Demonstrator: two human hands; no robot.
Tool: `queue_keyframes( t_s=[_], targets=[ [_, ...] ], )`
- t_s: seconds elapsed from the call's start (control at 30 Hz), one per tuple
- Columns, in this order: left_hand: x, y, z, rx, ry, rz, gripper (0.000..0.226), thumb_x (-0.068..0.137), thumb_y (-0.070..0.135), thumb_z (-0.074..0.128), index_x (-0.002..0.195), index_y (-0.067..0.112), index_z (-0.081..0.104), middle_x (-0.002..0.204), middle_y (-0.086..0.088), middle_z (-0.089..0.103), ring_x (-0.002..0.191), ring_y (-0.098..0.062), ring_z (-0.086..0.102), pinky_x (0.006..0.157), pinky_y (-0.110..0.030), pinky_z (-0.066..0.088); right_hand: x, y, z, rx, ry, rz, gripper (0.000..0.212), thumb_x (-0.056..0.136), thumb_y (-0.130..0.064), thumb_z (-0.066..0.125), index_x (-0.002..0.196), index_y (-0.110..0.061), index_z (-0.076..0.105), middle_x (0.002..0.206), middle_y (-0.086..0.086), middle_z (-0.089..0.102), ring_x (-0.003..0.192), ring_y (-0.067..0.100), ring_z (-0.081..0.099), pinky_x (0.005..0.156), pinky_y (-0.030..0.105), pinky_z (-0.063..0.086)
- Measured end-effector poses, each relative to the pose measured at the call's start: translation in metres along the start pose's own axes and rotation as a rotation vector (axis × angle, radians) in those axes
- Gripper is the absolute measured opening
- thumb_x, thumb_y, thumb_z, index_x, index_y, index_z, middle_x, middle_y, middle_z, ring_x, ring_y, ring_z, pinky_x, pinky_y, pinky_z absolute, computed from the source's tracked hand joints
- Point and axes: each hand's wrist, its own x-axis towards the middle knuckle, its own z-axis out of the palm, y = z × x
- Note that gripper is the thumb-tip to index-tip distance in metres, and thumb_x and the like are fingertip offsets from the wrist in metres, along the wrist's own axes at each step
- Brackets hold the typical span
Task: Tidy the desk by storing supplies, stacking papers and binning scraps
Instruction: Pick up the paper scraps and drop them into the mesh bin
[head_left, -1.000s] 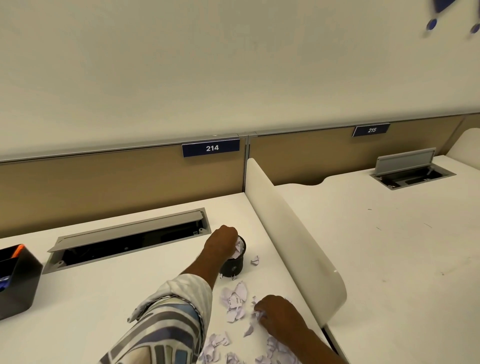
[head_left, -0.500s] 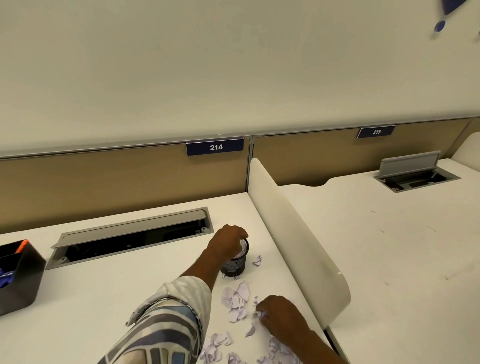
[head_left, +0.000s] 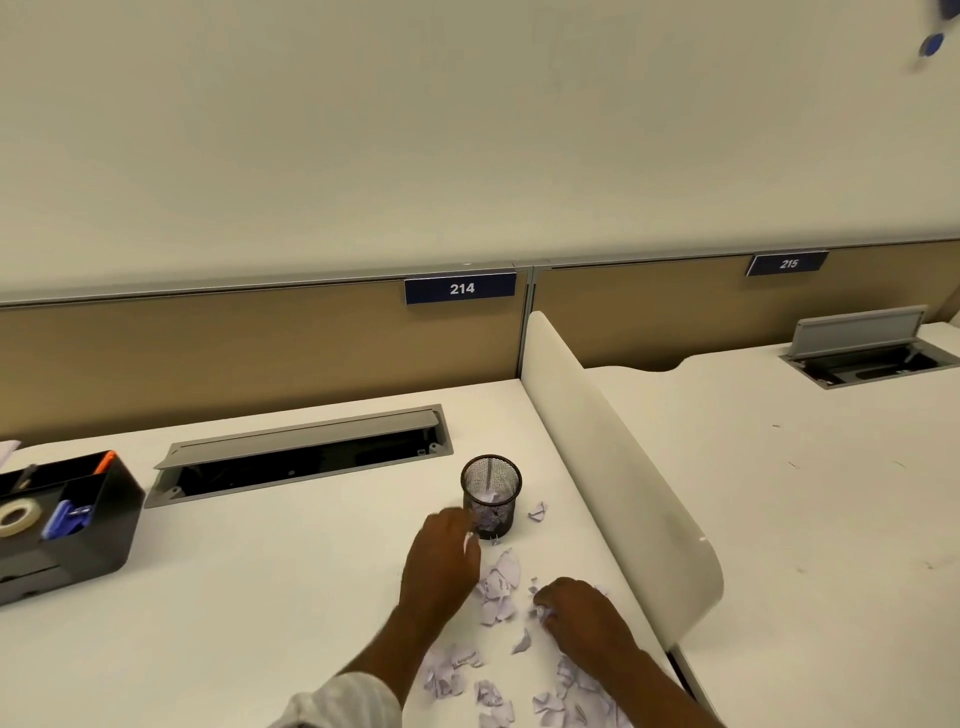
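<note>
The scraps (head_left: 498, 587), torn pale paper, lie strewn on the surface (head_left: 270, 597) from just near of the cup (head_left: 491, 496) down to the near edge, w/ one stray bit just right of the cup. A few sit inside the cup, so we judge the binning step is under way but far from done; most scraps are still out.

The left hand (head_left: 441, 561) is just near-left of the cup, fingers curled, w/ a white sliver at the fingertips. It looks to us like a pinched scrap, tho it's small. The right hand (head_left: 582, 608) is nearer & further right, fingers curled round a crumpled scrap in the pile.

Nxt move, as we see it: carry each pinch over the cup rim & let go inside. The cup is narrow, light mesh, so a knock could prob. tip it; best to drop from above, not from the side. The smallest bits may need gathering first.

Around: a divider (head_left: 613, 467) stands close on the right & cramps the right hand. Far of the cup is an open cable hatch (head_left: 301, 452), where loose scraps could slip in. At far left is a black organiser (head_left: 111, 525) w/ a tape roll (head_left: 15, 517), a blue item & an orange tip, i.e. some supplies seem stored. We can't make out a paper stack.
</note>
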Motion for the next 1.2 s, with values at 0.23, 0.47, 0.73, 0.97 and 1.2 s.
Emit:
queue_keyframes(
  t_s=[0.23, 0.47, 0.73, 0.97, 1.2],
  targets=[
    [-0.074, -0.008, 0.027, 0.140, -0.457, 0.069, 0.083, 0.085, 0.070, 0.041, 0.152, 0.024, 0.022, 0.161, 0.003, 0.009, 0.148, -0.014, 0.009, 0.120, -0.028, 0.005, -0.004, -0.009, -0.009, 0.030, 0.091, 0.018, 0.027, 0.079, -0.019, 0.059, 0.103, -0.026, 0.070, 0.099, -0.006, 0.067, 0.093, 0.012, 0.064, 0.078, 0.011, 0.032],
    [-0.079, -0.008, 0.022, 0.142, -0.466, 0.062, 0.087, 0.083, 0.068, 0.046, 0.153, 0.024, 0.016, 0.162, 0.004, 0.004, 0.148, -0.014, 0.005, 0.121, -0.030, 0.002, 0.008, -0.035, -0.046, 0.117, 0.137, 0.056, 0.018, 0.083, -0.013, 0.060, 0.095, -0.012, 0.072, 0.097, 0.005, 0.073, 0.093, 0.021, 0.065, 0.082, 0.027, 0.046],
    [-0.076, -0.004, 0.018, 0.080, -0.503, 0.015, 0.097, 0.073, 0.069, 0.053, 0.152, 0.029, 0.013, 0.158, 0.005, 0.016, 0.146, -0.016, 0.012, 0.121, -0.035, 0.012, 0.055, -0.075, -0.106, 0.377, 0.361, 0.138, 0.017, 0.074, -0.012, 0.072, 0.091, -0.013, 0.076, 0.086, 0.001, 0.075, 0.074, 0.009, 0.064, 0.062, 0.000, 0.039],
    [-0.073, -0.006, 0.014, 0.093, -0.512, 0.033, 0.098, 0.076, 0.069, 0.053, 0.153, 0.022, 0.014, 0.155, 0.003, 0.017, 0.145, -0.017, 0.012, 0.121, -0.031, 0.010, 0.105, -0.094, -0.118, 0.407, 0.362, 0.110, 0.017, 0.075, -0.010, 0.071, 0.092, -0.010, 0.075, 0.094, 0.002, 0.075, 0.078, 0.008, 0.060, 0.063, -0.001, 0.037],
    [-0.067, -0.006, 0.013, 0.142, -0.521, 0.085, 0.092, 0.075, 0.076, 0.047, 0.149, 0.025, 0.028, 0.143, 0.001, 0.035, 0.134, -0.018, 0.033, 0.116, -0.031, 0.022, 0.131, -0.099, -0.103, 0.418, 0.326, 0.045, 0.017, 0.081, -0.005, 0.066, 0.096, -0.006, 0.073, 0.099, 0.005, 0.074, 0.086, 0.012, 0.064, 0.067, 0.002, 0.038]
  ],
)
